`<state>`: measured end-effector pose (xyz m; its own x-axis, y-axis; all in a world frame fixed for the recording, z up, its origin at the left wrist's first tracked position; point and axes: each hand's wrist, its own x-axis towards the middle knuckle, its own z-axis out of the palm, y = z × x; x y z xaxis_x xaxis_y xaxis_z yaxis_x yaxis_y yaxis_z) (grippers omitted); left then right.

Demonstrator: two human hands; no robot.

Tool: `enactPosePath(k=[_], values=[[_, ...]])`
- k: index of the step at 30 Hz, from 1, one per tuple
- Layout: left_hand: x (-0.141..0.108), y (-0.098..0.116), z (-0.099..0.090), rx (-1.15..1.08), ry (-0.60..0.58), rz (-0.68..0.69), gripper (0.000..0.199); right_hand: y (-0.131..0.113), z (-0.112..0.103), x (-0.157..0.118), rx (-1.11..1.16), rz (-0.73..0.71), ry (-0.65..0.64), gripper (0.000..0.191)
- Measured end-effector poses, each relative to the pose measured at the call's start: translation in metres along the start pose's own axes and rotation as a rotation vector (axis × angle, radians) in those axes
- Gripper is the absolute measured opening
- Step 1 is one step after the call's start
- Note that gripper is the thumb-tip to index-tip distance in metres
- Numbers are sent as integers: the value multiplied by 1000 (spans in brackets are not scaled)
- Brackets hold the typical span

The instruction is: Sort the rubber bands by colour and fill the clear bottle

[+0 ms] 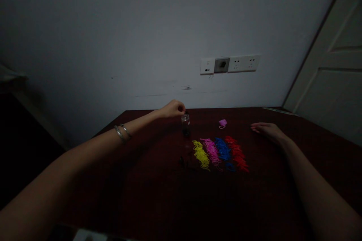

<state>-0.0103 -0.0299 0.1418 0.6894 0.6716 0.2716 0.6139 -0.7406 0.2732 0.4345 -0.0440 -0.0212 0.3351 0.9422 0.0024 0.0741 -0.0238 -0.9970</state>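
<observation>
My left hand [174,109] is over the mouth of a small clear glass jar [185,121], thumb and forefinger pinched together. Something small and dark shows at the fingertips, too dim to name. Dark contents sit at the jar's bottom. My right hand [267,130] rests on the table to the right, fingers loosely stretched out, holding nothing. Between the hands and nearer to me lie heaps of thin stringy bands: yellow [201,155], pink [212,151], blue [223,149] and red [236,154]. Some dark small pieces [181,160] lie left of the yellow heap, hard to make out.
A small pink piece with a loop [223,123] lies behind the heaps. The dark reddish-brown table [147,180] meets a pale wall [158,37] with a row of sockets [243,63]. A door [336,60] stands at the right. The light is dim.
</observation>
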Motion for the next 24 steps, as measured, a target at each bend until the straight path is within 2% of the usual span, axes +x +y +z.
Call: enactPosePath(k=[3, 11, 24], values=[[5, -3, 2, 12, -23, 13, 17, 0, -1, -1, 23, 47, -37, 23], [10, -8, 3, -79, -110, 19, 15, 2, -3, 4, 21, 48, -51, 22], [11, -5, 2, -133, -129, -14, 21, -4, 1, -3, -36, 43, -20, 24]])
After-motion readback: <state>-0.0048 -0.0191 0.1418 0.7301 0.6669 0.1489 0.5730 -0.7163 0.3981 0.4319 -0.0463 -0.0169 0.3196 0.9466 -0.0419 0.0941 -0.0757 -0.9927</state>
